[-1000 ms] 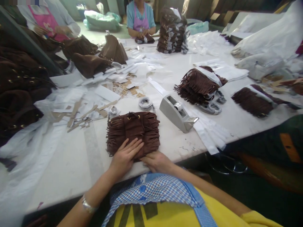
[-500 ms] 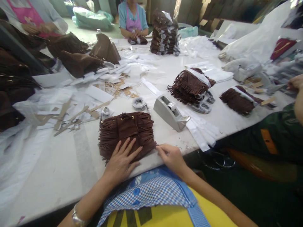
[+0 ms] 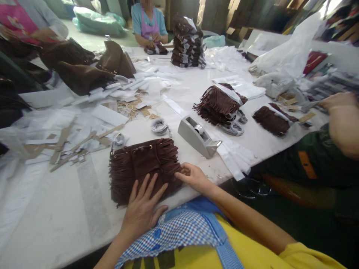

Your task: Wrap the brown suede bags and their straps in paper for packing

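Note:
A dark brown fringed handbag [image 3: 146,160] lies flat on the table before me, its eyelets and drawstring toward the far edge. My left hand [image 3: 146,201] rests on its near part, fingers spread flat. At the bag's right side, my right hand [image 3: 193,177] has its fingers curled in on the fringe, thumb and forefinger at the strands. Two wrapped coils, one a grey strap coil [image 3: 159,127] and one a smaller wrapped piece [image 3: 118,139], sit just behind the bag. A grey tape dispenser [image 3: 198,136] stands to the right of it.
Stacked fringed bags [image 3: 220,102] and another bag [image 3: 273,119] lie to the right, beside white strips [image 3: 234,157]. Paper and card scraps [image 3: 75,145] cover the left. Farther back stands a tall bag stack [image 3: 187,43]. Co-workers sit across; a person's arm [image 3: 343,119] reaches in at right.
My right hand has moved up along the bag's right edge, its fingers now further over the fringe. My left hand stays spread on the bag. The whole view has shifted slightly.

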A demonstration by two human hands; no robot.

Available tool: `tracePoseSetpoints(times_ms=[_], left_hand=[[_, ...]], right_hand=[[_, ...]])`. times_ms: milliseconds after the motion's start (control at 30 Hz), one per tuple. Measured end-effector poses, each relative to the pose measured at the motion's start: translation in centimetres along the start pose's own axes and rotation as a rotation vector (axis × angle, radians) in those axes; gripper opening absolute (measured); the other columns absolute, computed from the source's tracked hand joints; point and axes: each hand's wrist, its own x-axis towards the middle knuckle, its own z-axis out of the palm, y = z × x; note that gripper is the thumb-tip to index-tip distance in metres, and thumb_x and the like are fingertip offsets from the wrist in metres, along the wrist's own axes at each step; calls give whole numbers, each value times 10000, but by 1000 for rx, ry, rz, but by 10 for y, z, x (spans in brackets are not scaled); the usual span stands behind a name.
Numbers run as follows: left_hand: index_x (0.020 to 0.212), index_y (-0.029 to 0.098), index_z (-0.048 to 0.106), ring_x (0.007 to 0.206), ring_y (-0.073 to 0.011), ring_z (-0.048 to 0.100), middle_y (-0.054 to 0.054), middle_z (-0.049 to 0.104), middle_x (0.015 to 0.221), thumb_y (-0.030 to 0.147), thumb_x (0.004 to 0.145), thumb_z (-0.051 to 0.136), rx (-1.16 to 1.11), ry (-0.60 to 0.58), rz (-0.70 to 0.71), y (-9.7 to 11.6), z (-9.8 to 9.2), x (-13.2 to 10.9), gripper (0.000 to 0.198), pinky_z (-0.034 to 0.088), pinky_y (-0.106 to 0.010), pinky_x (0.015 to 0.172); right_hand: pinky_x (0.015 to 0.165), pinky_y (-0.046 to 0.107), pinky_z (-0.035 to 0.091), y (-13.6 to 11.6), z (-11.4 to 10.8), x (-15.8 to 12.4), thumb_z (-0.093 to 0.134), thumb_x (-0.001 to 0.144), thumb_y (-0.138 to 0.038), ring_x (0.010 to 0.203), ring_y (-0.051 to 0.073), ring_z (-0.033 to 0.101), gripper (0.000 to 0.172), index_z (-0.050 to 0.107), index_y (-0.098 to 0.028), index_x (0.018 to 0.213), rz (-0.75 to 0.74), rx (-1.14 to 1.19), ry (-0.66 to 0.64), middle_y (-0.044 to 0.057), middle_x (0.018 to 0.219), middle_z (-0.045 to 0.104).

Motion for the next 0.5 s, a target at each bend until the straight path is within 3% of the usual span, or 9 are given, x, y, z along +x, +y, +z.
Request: tracePoseSetpoints(times_ms=[100, 167, 300, 367, 500], left_hand=[[1428, 390, 470, 1448, -347, 298, -70, 354, 1569, 643, 824, 599, -26, 11, -44, 2, 5, -3, 667, 124, -554, 1186], [1423, 398, 474, 1443, -347, 310, -67, 358, 1567, 647, 815, 608, -40, 16, -61, 3, 7, -4, 670, 120, -549, 1186], [1422, 402, 473, 1440, -344, 317, -67, 359, 1566, 624, 820, 620, -53, -2, -74, 4, 5, -3, 658, 125, -544, 1185], [1420, 392, 482, 1435, -347, 326, -77, 375, 1557, 611, 829, 615, -35, -11, -62, 4, 3, -1, 644, 134, -545, 1182], [1416, 357, 501, 1425, -361, 341, -103, 396, 1544, 577, 861, 590, 34, -3, -23, 6, 0, 1, 604, 141, -553, 1174]], right_hand=[[817, 319, 542, 11, 6, -14, 712, 785, -484, 838, 194, 682, 342, 625, -185, 927, 2, 235, 78, 36, 878, 714], [830, 319, 537, 14, 11, -21, 662, 829, -465, 857, 195, 675, 296, 625, -194, 942, -5, 254, 138, 34, 892, 712], [739, 293, 496, 8, 12, -24, 535, 899, -377, 798, 193, 630, 194, 621, -204, 899, -65, -142, 265, 23, 829, 676], [691, 290, 466, 1, 9, -19, 461, 930, -357, 727, 188, 606, 226, 616, -200, 878, -60, -308, 292, 17, 751, 648], [658, 297, 453, -8, 5, -3, 485, 937, -485, 670, 198, 620, 391, 586, -182, 1163, -32, -369, 203, 11, 718, 669]])
